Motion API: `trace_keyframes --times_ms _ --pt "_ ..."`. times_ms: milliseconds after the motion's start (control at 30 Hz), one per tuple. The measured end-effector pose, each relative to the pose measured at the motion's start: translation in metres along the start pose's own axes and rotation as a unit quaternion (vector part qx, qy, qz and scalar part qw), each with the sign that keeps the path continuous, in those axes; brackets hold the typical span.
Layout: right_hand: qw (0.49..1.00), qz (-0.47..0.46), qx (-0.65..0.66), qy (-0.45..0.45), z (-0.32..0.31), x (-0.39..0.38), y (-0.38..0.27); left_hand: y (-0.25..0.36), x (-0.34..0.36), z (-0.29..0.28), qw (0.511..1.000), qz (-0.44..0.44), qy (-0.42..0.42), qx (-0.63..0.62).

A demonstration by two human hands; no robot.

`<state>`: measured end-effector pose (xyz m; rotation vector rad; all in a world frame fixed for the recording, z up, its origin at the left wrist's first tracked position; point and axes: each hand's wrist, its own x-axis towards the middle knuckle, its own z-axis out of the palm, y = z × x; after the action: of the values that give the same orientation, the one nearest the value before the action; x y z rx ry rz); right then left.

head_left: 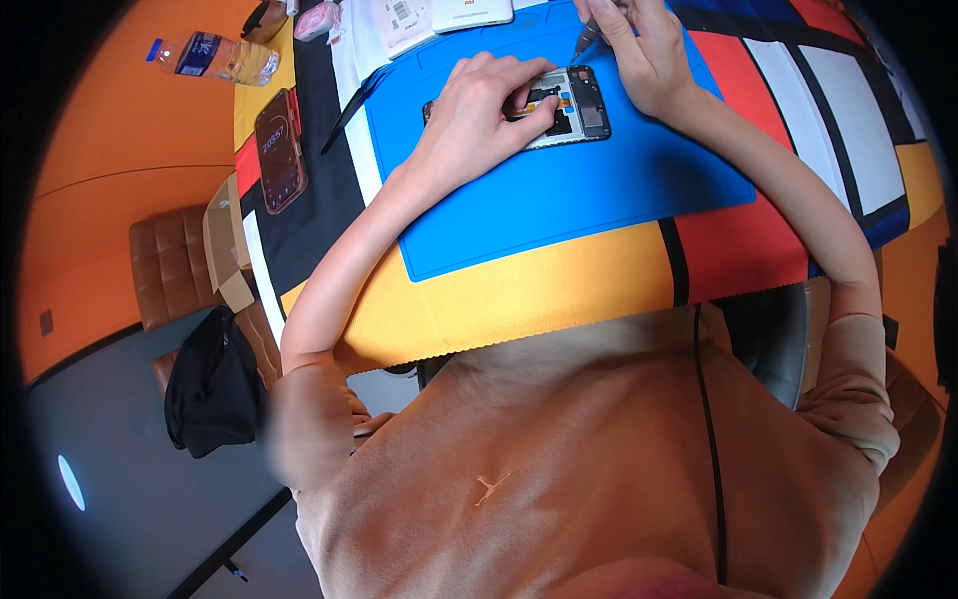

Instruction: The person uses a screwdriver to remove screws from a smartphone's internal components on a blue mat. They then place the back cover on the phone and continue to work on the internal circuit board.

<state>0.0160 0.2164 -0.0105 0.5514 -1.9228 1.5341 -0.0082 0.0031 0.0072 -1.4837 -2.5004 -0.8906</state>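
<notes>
An opened phone point(590, 104) lies on the blue mat point(559, 200), its dark frame, silver inner plate and a small blue-and-orange part exposed. Across its left side is my left hand point(471, 105), with fingers and thumb bent and gripping it; they cover much of that side. My right hand point(654, 65) pinches a dark, slim screwdriver point(587, 38) upright. The tool's pointed tip is at the phone's far edge; whether it touches cannot be made out.
Left of the mat are black tweezers point(351, 112), a lit smartphone point(280, 150) and a water bottle point(215, 58) on its side. White boxes point(469, 12) and a pink packet point(317, 20) lie at the back. A colour-blocked cloth point(519, 304) covers the table to its near edge.
</notes>
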Motion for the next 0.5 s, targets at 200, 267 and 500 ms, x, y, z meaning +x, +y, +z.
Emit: trace_keyframes --times_ms 200,267,500 --pt "1.000 0.011 -0.016 -0.010 0.000 -0.001 -0.003 -0.001 0.000 0.001 1.000 0.003 0.001 0.002" --pt "0.999 0.011 -0.026 -0.016 -0.001 -0.001 -0.006 -0.002 0.000 0.001 1.000 0.005 -0.001 0.008" --pt "0.989 -0.064 -0.092 -0.095 -0.008 0.010 -0.009 -0.002 0.000 0.001 1.000 0.013 0.005 0.013"
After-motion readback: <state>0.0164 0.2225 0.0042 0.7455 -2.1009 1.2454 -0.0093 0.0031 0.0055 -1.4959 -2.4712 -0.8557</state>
